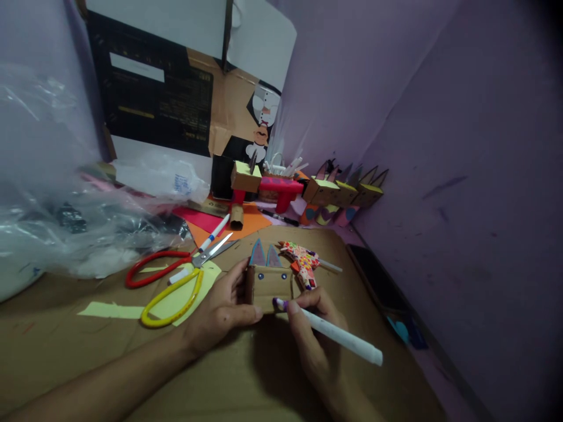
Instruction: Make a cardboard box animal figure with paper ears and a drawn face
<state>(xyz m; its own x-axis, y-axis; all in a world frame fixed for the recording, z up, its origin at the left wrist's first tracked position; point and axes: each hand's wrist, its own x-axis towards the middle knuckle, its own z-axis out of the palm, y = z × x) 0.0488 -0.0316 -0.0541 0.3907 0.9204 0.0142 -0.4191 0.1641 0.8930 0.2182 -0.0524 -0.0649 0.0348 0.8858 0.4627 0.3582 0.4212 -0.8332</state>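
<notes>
On cardboard mat | left hand (220,310) grip holds brown eared box (269,285) | right hand (314,334) grip holds white marker (338,335)

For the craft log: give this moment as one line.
left hand: holds cardboard box | right hand: white marker, tip on box | scissors: lying left

A home craft corner — scissors (169,281), coloured paper scraps (206,220), a row of small cardboard figures (345,190) and plastic bags (65,228) crowd a cardboard-covered table (88,351) against purple walls (440,117).
</notes>
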